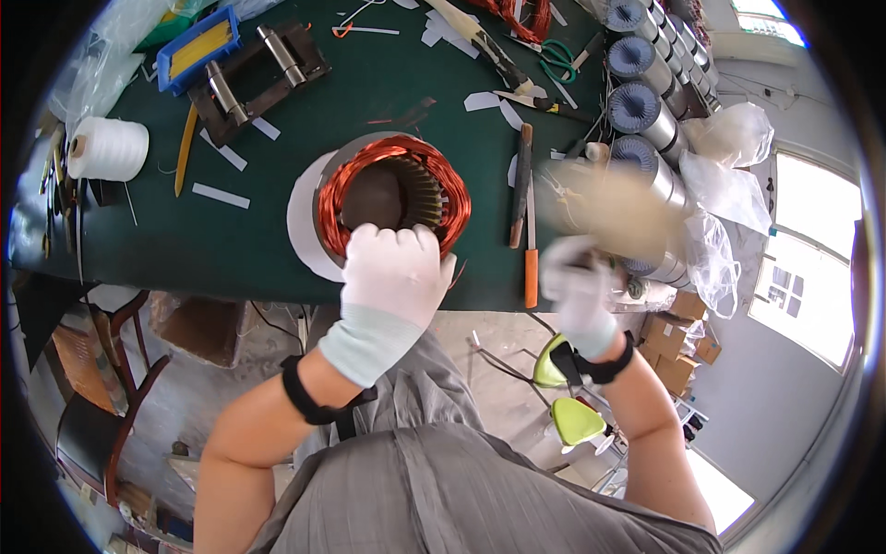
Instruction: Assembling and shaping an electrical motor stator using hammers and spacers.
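A motor stator (333,217) with a thick ring of red-orange copper windings (449,185) rests near the table's front edge, its bore facing up. My left hand (395,277), in a white glove, is closed over the near side of the windings, fingers curled at the rim and thumb to the right. Right of the stator, my gloved right hand (581,282) is closed on a beige mallet-like tool (623,208), smeared by motion; its exact shape cannot be made out. Beneath the stator's left side shows a white round surface (303,222).
Between the stator and my right hand lie a dark flat bar (521,185) and an orange-handled tool (532,277). Stators (637,106) line the right edge. Left are a thread spool (111,150), a metal fixture (254,83) and a blue tray (197,48). Scissors (556,61) lie farther back.
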Demonstrator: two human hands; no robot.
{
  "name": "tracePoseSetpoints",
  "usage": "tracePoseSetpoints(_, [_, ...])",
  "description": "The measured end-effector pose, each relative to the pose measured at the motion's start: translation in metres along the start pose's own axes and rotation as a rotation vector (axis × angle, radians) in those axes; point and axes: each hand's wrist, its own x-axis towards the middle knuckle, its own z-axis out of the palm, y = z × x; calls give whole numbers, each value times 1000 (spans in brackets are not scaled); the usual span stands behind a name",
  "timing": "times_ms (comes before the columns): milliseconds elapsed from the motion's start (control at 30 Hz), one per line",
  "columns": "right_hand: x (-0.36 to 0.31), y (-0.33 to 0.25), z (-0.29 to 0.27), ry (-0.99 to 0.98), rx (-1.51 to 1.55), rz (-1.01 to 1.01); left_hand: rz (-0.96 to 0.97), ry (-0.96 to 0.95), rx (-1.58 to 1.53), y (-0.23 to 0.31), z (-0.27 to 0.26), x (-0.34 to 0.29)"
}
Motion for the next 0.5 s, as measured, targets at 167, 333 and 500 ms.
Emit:
tracePoseSetpoints(167, [-10,-25,-7,-39,-18,131,114,32,-43,-17,5,-17])
tracePoseSetpoints(333, [-14,32,-4,-400,-513,-70,108,59,-32,-21,11,-21])
tracePoseSetpoints(500, [-15,65,-14,-224,363,-495,71,108,43,-17,1,-24])
